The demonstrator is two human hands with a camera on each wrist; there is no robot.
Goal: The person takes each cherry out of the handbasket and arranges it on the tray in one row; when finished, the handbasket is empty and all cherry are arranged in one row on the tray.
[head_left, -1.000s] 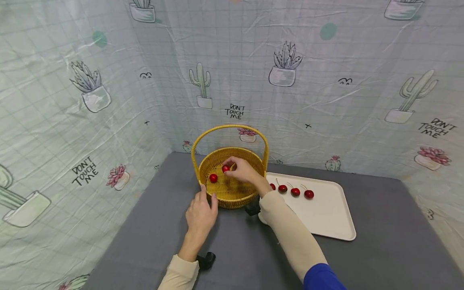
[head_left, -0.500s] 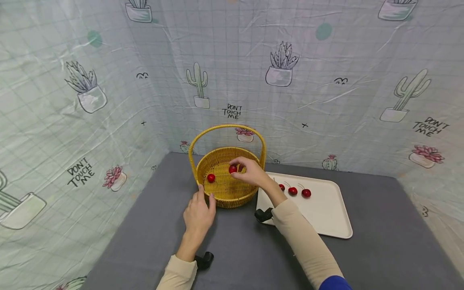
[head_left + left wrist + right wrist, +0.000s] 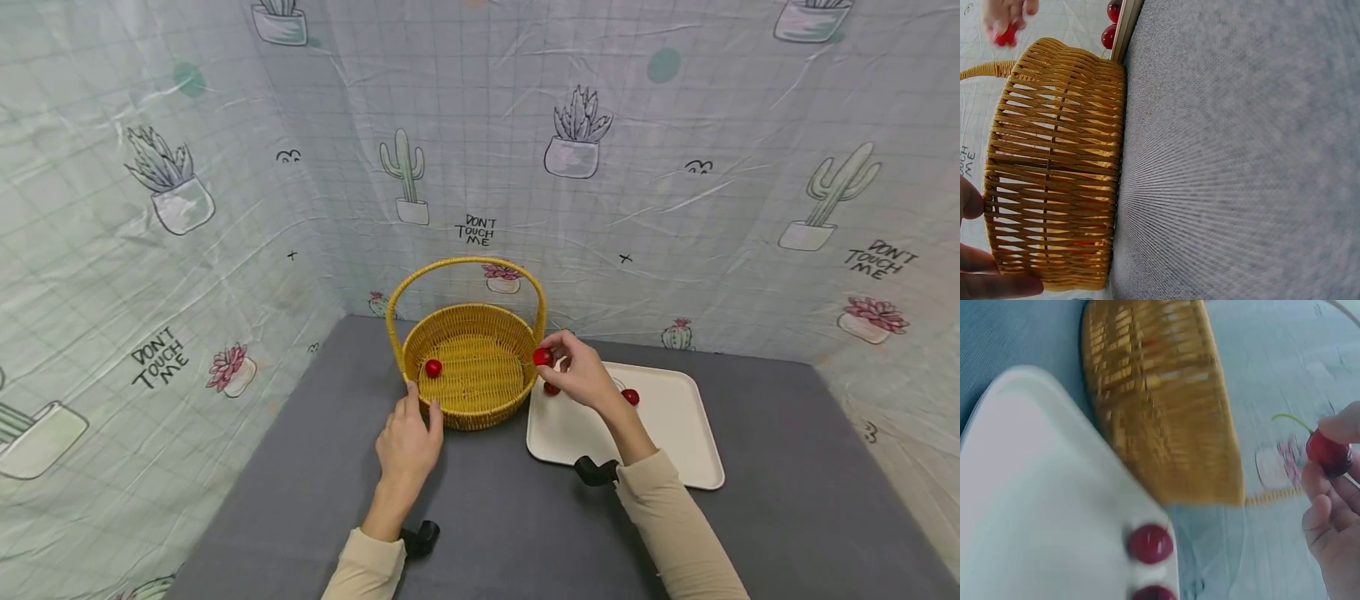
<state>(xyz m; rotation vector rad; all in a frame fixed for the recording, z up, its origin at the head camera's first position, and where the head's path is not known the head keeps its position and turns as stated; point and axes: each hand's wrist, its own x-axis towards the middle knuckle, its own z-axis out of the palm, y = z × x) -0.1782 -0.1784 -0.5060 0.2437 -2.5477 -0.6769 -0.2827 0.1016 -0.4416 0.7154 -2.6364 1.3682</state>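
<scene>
My right hand [image 3: 588, 379] pinches a red cherry [image 3: 543, 357] between thumb and fingertips, at the right rim of the yellow woven basket [image 3: 480, 414]. In the right wrist view this cherry [image 3: 1329, 452] shows a green stem. My left hand [image 3: 407, 446] touches the basket's front left rim with fairly straight fingers; in the left wrist view its fingers [image 3: 1000, 285] lie against the wicker wall. One other cherry [image 3: 433, 368] lies inside the basket, toward the left. A cherry [image 3: 551, 388] on the tray shows below my right hand, and another cherry [image 3: 630, 397] lies farther right.
The cream tray [image 3: 675, 442] stands just right of the basket, partly hidden by my right hand and forearm. The basket's tall handle [image 3: 465, 261] arches over it. A wall cloth [image 3: 480, 150] with cactus drawings hangs behind the grey table [image 3: 502, 517].
My right hand has moved right, from above the inside of the basket to its right rim, still pinching the cherry. My left hand stays at the basket rim. The head view has shifted slightly.
</scene>
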